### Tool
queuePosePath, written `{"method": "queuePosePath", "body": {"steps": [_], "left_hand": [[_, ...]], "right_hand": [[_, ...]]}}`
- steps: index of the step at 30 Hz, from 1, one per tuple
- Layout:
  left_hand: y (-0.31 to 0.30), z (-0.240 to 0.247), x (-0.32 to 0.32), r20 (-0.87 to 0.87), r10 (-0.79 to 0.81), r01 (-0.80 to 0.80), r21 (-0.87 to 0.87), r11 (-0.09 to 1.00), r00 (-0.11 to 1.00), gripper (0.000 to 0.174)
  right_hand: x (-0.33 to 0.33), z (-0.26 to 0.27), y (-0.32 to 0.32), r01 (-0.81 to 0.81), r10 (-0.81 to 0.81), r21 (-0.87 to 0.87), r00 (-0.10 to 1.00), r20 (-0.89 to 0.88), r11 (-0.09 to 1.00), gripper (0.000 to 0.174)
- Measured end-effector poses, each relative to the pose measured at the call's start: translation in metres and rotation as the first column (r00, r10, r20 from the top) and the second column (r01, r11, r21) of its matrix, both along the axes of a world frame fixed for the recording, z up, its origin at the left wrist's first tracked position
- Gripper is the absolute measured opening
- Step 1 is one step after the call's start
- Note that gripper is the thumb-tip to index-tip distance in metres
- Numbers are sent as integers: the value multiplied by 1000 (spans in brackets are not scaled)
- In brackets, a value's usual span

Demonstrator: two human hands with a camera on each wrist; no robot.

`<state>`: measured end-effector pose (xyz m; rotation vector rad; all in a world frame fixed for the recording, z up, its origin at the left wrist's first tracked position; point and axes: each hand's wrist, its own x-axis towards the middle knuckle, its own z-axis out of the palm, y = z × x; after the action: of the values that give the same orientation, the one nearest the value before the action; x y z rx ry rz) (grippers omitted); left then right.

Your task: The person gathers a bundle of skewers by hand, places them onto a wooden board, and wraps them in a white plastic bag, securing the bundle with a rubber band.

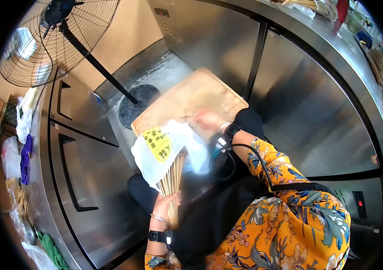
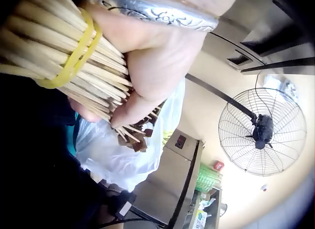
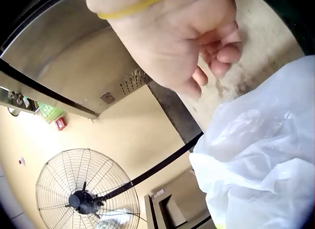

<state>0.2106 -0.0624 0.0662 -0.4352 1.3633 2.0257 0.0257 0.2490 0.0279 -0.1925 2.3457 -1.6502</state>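
My left hand (image 1: 162,204) grips a thick bundle of bamboo skewers (image 1: 172,177) near its lower end. A yellow rubber band (image 2: 74,64) circles the bundle in the left wrist view. Small brown pieces of food (image 2: 140,143) sit on the skewers' far ends, partly hidden by a white plastic bag (image 1: 144,155) with a yellow printed label. My right hand (image 1: 209,119), blurred in the head view, is over a wooden board (image 1: 173,99) beyond the bag. In the right wrist view its fingers (image 3: 229,53) curl loosely with nothing visible in them.
A wire-cage fan (image 1: 81,27) stands ahead on the left, its pole rising from a round base (image 1: 130,110). Steel cabinets (image 1: 313,99) flank both sides. Bags and a green cloth (image 1: 52,249) lie along the left counter. A cable (image 1: 259,155) runs along the right forearm.
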Motion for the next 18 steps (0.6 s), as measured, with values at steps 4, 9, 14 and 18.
{"method": "queuePosePath", "body": {"steps": [4, 9, 14, 18], "left_hand": [[0, 4, 0, -11, -101, 100, -6, 995, 995, 38], [3, 9, 5, -45, -120, 118, -62, 991, 992, 40], [8, 8, -1, -88, -30, 22, -91, 996, 996, 32], [28, -5, -29, -48, 57, -54, 54, 997, 997, 30]], "right_hand": [[-23, -30, -22, 120, 151, -623, 919, 364, 773, 19], [-33, -62, -4, -66, 89, 219, 992, -94, 973, 26], [-28, -112, 30, 371, -254, -544, 926, 280, 752, 19], [5, -51, 10, 21, -21, -1, 994, -108, 1000, 18]]}}
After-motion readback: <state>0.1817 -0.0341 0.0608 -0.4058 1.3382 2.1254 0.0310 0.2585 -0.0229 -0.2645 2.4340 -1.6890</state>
